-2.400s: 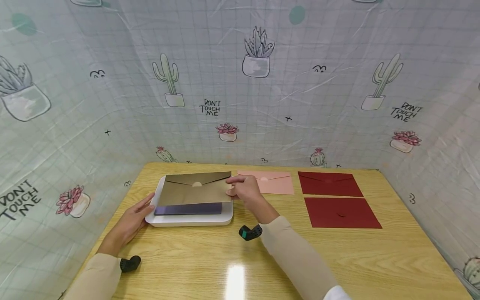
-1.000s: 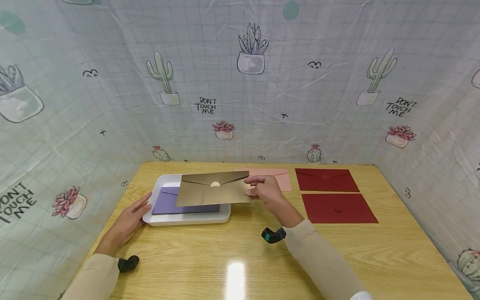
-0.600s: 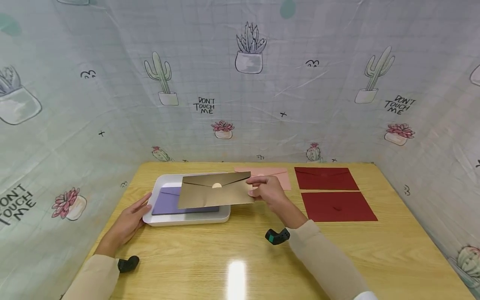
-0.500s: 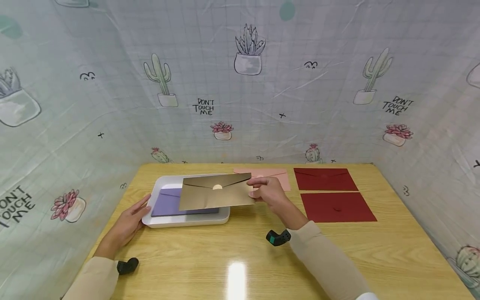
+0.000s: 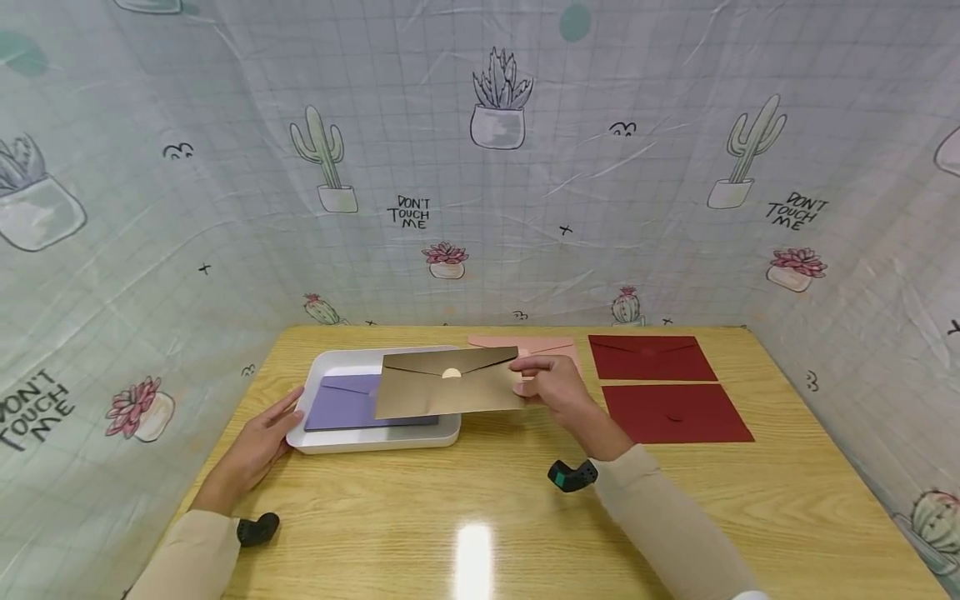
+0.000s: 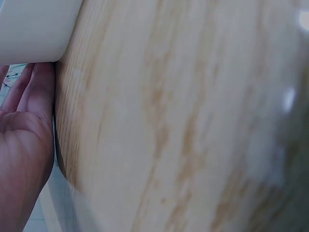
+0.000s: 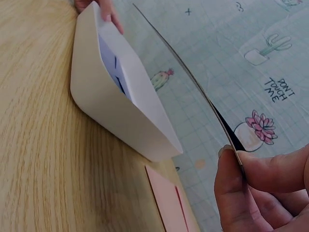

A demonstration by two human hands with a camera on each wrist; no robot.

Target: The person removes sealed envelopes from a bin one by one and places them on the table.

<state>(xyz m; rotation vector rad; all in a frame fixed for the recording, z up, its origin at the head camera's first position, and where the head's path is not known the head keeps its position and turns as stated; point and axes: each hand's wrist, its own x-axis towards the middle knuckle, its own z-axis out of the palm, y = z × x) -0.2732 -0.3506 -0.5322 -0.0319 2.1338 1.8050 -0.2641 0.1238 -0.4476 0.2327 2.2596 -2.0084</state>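
Note:
My right hand [image 5: 561, 390] pinches the right edge of a gold envelope [image 5: 427, 393] between thumb and fingers. The envelope is raised, partly over a white tray [image 5: 375, 441] and partly past its right end. In the right wrist view the envelope [image 7: 188, 70] appears almost edge-on, a thin curved line between the thumb and fingers. A purple envelope [image 5: 337, 407] lies in the tray, its right part covered by the gold one. At the tray's left end my left hand [image 5: 253, 450] holds the wall, thumb by the rim; its fingertips are hidden in the left wrist view.
Behind the gold envelope lies a pink envelope [image 5: 557, 343], partly covered. Two dark red envelopes, one farther back [image 5: 648, 358] and one nearer [image 5: 675, 414], lie on the right of the wooden table [image 5: 375, 525]. A patterned sheet [image 5: 525, 208] surrounds the table's back and sides.
The gold envelope has moved right in my right hand, from above the tray to partly beyond it, uncovering more of the purple envelope. My left hand has stayed at the tray.

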